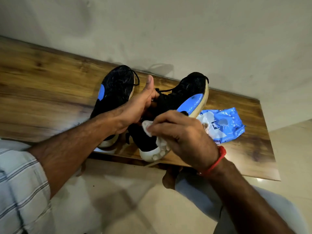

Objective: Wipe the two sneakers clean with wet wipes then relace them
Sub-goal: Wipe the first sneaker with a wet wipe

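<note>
While my right hand (182,132) pinches the crumpled wet wipe (148,128) against the black collar of the right sneaker (179,100), I judge the wiping step is underway, so I want short firm strokes outward from that pinch toward the white heel. My left hand (143,100) grips the shoe near its tongue, thumb raised, steadying it; I should hold that firm. Beyond my left grip sits the left sneaker (114,88), and the wipes packet (222,125) lies just past my right knuckles on the wooden table (50,92).
</note>
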A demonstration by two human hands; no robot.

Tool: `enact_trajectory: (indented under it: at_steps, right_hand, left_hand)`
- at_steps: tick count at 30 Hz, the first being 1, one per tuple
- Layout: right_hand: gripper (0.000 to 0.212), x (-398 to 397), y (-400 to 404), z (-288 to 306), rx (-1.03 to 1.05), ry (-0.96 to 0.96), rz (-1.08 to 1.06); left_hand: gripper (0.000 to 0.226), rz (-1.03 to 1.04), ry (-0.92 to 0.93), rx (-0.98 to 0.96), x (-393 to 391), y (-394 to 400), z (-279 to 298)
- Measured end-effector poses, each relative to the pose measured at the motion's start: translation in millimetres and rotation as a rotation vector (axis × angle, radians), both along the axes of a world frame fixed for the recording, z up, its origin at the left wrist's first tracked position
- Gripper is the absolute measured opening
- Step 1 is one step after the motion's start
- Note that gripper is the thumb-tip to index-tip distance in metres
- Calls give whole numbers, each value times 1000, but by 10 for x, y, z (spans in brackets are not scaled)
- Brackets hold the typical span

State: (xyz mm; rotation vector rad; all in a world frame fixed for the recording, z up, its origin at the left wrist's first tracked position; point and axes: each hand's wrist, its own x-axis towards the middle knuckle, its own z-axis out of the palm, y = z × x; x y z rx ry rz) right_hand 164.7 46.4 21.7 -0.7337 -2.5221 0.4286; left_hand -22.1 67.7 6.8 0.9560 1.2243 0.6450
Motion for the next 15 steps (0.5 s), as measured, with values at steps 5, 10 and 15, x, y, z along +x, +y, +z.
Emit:
enact_trajectory:
  at_steps: [5, 10, 15]
  right_hand:
    - [11, 297, 312, 64, 97, 32, -346]
    - [22, -59, -109, 44, -27, 12, 23]
    - [17, 124, 115, 45, 23, 17, -48]
  left_hand:
    - [98, 7, -26, 11, -9, 18, -17]
    - [95, 23, -38, 41, -32, 33, -66]
    - [100, 53, -92, 9, -83, 72, -67]
